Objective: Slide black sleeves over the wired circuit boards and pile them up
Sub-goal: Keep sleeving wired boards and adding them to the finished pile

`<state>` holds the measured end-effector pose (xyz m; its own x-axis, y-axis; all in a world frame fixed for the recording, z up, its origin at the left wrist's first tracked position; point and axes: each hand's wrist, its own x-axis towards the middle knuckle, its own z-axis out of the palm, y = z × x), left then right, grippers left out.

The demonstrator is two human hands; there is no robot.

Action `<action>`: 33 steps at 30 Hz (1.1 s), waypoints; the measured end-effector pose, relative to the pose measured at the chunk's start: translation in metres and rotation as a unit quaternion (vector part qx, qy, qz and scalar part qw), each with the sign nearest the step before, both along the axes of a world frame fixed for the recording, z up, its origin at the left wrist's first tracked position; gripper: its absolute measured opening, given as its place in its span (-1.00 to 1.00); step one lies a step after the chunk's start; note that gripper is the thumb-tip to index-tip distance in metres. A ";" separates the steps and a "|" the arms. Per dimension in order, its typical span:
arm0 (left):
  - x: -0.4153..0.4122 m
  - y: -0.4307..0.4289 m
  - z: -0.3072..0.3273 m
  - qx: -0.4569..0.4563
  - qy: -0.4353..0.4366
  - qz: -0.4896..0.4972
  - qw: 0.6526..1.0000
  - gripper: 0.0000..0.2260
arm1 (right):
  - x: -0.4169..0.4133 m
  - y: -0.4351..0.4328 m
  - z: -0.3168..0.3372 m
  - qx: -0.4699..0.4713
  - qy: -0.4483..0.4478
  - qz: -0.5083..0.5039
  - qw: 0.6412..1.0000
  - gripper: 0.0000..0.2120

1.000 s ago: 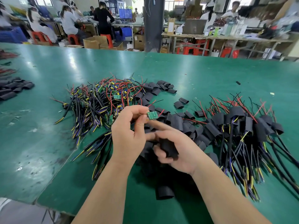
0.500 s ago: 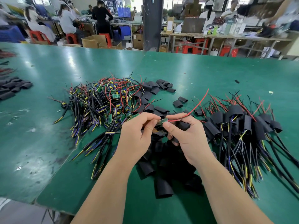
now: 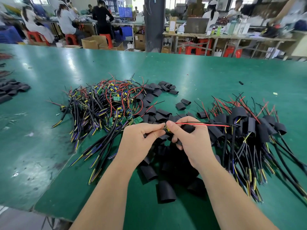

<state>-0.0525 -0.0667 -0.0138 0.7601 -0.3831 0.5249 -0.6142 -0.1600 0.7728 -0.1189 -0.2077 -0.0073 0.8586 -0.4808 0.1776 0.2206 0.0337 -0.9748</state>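
Black sleeves (image 3: 166, 191) lay loose at the near edge of the green table (image 3: 69, 188), under our wrists. Above them our left hand (image 3: 137, 141) and our right hand (image 3: 192, 140) each pinched one small wired circuit board (image 3: 166, 129) between thumb and finger; its red wire (image 3: 202, 124) stretched to the right. Farther back, bare wired boards (image 3: 108, 105) were heaped on the left and sleeved boards (image 3: 249, 123) on the right.

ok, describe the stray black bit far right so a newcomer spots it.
On the green table, find the right-hand pile of sleeved boards. Beyond it, toward the far edge, lies a short black tube piece. Unlike the other sleeves, it sits alone on bare green, touching nothing.
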 end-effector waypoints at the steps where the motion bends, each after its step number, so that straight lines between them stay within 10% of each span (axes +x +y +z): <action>1: 0.000 0.000 -0.001 0.005 -0.006 0.003 1.000 -0.79 | 0.000 0.000 0.000 -0.001 0.002 -0.002 1.000 -0.79; 20: -0.010 -0.008 0.003 0.266 -0.236 0.127 0.926 -0.70 | 0.001 0.001 0.006 0.083 0.069 0.022 0.994 -0.76; 33: 0.001 0.004 0.005 0.137 -0.076 0.160 0.975 -0.83 | -0.009 -0.044 0.013 0.324 -0.120 -0.001 0.938 -0.91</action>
<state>-0.0519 -0.0625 -0.0086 0.7845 -0.2809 0.5528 -0.6037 -0.5493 0.5778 -0.1276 -0.2514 0.0059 0.8302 -0.5563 0.0360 0.4325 0.6021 -0.6711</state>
